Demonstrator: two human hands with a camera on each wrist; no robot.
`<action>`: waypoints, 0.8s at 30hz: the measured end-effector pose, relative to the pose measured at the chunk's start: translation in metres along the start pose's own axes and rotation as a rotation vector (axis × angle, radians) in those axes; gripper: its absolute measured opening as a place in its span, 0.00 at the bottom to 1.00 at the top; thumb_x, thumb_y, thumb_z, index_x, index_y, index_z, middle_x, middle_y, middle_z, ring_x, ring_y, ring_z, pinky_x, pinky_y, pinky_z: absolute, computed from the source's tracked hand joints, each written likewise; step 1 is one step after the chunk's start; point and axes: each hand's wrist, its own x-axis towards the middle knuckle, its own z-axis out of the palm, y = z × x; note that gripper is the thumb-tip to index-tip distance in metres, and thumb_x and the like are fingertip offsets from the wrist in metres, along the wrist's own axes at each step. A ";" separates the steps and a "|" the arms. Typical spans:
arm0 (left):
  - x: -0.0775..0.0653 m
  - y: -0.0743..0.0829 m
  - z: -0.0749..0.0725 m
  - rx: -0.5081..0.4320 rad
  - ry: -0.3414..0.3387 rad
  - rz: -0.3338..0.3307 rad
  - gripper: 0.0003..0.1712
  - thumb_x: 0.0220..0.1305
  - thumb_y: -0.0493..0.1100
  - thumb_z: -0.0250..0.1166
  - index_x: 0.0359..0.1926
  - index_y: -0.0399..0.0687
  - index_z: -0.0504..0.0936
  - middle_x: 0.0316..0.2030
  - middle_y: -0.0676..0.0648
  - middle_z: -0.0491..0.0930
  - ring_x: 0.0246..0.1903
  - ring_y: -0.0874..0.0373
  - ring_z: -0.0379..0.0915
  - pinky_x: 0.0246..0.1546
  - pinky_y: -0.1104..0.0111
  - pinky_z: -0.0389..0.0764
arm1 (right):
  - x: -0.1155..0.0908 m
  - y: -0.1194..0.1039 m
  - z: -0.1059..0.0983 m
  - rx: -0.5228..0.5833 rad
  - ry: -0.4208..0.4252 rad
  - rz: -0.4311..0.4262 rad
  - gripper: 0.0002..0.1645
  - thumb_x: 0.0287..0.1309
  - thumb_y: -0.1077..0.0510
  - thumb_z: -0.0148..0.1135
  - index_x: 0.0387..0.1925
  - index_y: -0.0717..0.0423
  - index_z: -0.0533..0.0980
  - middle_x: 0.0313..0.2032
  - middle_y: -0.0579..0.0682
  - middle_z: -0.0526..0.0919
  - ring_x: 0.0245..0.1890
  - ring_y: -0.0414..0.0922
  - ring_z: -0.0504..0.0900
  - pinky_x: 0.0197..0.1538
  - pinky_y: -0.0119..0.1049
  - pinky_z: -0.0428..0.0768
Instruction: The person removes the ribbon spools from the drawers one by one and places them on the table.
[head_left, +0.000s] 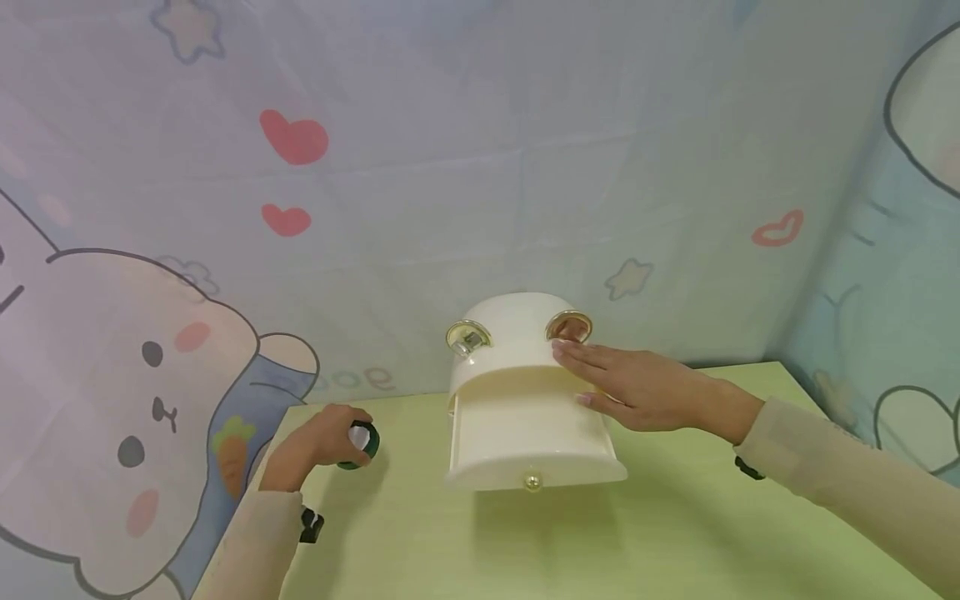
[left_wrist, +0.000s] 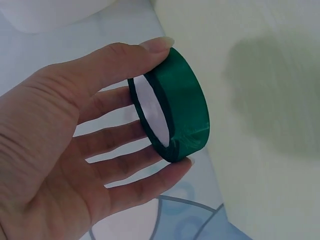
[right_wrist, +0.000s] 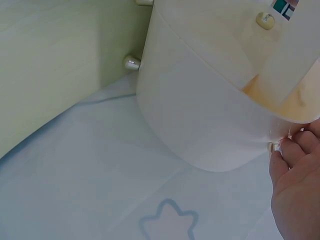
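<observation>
My left hand (head_left: 327, 442) holds a roll of green ribbon (left_wrist: 185, 105) on a white core, above the left side of the table. In the left wrist view the thumb presses on the roll's top edge and the fingers (left_wrist: 150, 190) curl beneath it. A white rounded box (head_left: 517, 333) with two gold-rimmed ear-like pieces stands at the table's back. Its drawer (head_left: 525, 425), with a gold knob (head_left: 532, 482), is pulled out. My right hand (head_left: 645, 387) rests against the box's right side, fingertips by the right ear piece (head_left: 568, 325). The right wrist view shows it partly cut off.
The pale green table (head_left: 420, 542) ends at a hanging cloth (head_left: 465, 208) printed with hearts, stars and cartoon animals. Another cloth wall (head_left: 877, 292) stands to the right. Gold feet (right_wrist: 132, 63) show on the box in the right wrist view.
</observation>
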 end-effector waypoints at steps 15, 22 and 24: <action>0.000 -0.019 0.033 -0.019 -0.002 -0.063 0.39 0.54 0.43 0.81 0.66 0.33 0.79 0.63 0.32 0.80 0.64 0.32 0.75 0.62 0.42 0.79 | -0.003 0.002 0.001 -0.007 0.003 0.008 0.40 0.80 0.42 0.48 0.83 0.51 0.53 0.84 0.50 0.53 0.81 0.52 0.62 0.75 0.52 0.72; 0.000 -0.027 0.043 -0.033 0.012 -0.071 0.39 0.54 0.42 0.81 0.65 0.33 0.79 0.63 0.31 0.80 0.65 0.30 0.74 0.63 0.40 0.77 | -0.003 0.002 0.001 -0.012 0.010 0.002 0.40 0.80 0.43 0.49 0.83 0.51 0.53 0.84 0.50 0.53 0.81 0.52 0.63 0.75 0.52 0.72; 0.000 -0.029 0.046 -0.034 0.013 -0.074 0.39 0.54 0.42 0.81 0.65 0.33 0.79 0.63 0.31 0.80 0.65 0.30 0.73 0.64 0.40 0.76 | -0.003 0.002 0.001 -0.012 0.008 0.002 0.40 0.80 0.43 0.49 0.83 0.51 0.53 0.84 0.50 0.53 0.81 0.52 0.63 0.75 0.52 0.72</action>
